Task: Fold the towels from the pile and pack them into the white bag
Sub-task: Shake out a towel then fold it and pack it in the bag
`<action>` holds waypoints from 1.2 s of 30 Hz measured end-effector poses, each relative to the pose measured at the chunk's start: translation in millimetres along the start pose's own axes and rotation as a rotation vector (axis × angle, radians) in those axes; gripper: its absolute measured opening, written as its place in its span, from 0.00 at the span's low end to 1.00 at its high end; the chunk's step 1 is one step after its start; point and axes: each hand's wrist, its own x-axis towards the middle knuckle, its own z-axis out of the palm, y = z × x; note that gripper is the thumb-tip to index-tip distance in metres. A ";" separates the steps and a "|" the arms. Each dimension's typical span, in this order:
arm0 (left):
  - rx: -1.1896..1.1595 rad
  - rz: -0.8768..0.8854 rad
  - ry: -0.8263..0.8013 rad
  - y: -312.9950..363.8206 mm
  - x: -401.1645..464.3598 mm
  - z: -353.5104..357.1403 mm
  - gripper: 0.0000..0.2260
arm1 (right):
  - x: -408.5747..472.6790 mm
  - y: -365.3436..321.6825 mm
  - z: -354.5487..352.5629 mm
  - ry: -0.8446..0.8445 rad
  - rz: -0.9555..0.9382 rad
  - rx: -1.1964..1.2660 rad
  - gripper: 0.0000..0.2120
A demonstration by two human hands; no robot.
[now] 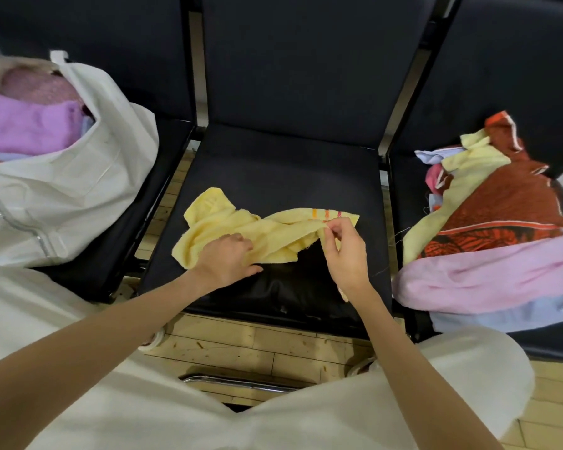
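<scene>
Spreading the yellow towel (241, 227) before the fold

The towel lies crumpled on the middle seat (273, 164), between the white bag (78, 190) and the pile (488, 222). Our left hand (228, 258) grips its near edge, our right hand (342, 248) pinches a raised edge. Next, we think, we must pull it flat and find the corners

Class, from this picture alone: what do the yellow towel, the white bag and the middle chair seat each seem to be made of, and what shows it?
Yellow towel: probably cotton terry; matte, nubby surface, limp crumpling.
White bag: likely non-woven or thin woven fabric; matte, soft creases, stitched seams.
Middle chair seat: seemingly dark leather or vinyl; smooth, with a slight sheen at the front edge.
</scene>
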 end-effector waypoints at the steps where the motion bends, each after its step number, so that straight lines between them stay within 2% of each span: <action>1: 0.025 0.022 0.032 3.4 -1.7 1.0 0.19 | 0.5 -0.9 -0.8 0.002 0.005 0.020 0.03; 4: 0.044 0.027 0.096 4.5 -4.1 -0.5 0.11 | 0.0 -5.8 -3.8 0.059 0.037 0.075 0.01; 7: -0.115 -0.037 0.152 -3.8 -2.9 -13.0 0.14 | -1.1 -7.5 -9.7 0.096 0.075 0.078 0.02; 10: -0.291 -0.044 0.217 -9.6 -4.9 -37.9 0.19 | -0.6 -1.3 -14.3 0.022 0.080 0.010 0.00; 12: -0.424 -0.080 0.199 -10.5 -4.6 -57.6 0.20 | 0.7 5.1 -14.0 -0.031 0.095 -0.026 0.06; 13: -0.520 -0.137 0.210 -10.1 -2.4 -68.2 0.19 | 0.9 7.0 -13.6 -0.065 0.091 -0.039 0.08; 16: -1.007 -0.349 0.310 -5.7 8.1 -103.0 0.13 | 0.7 6.4 -14.8 -0.156 0.020 -0.028 0.13; 18: -1.181 -0.369 0.379 0.6 13.3 -124.8 0.10 | 0.4 6.3 -14.7 -0.158 -0.016 -0.041 0.11; 24: -1.184 -0.227 0.576 13.9 17.0 -172.1 0.11 | 3.5 11.7 -13.7 0.065 0.020 0.055 0.06; 27: -1.120 -0.090 0.599 21.4 12.1 -192.1 0.10 | 7.1 9.0 -7.9 0.096 0.046 0.078 0.05; 30: -1.142 -0.055 0.641 29.5 7.9 -211.0 0.10 | 11.4 -0.3 -1.3 0.132 0.043 0.146 0.05; 33: -1.191 -0.068 0.685 30.2 8.2 -222.4 0.10 | 13.8 -4.2 6.4 0.090 0.081 0.175 0.07; 36: -1.200 -0.193 0.695 24.4 15.8 -222.4 0.08 | 19.7 -3.2 13.3 -0.082 0.188 0.143 0.08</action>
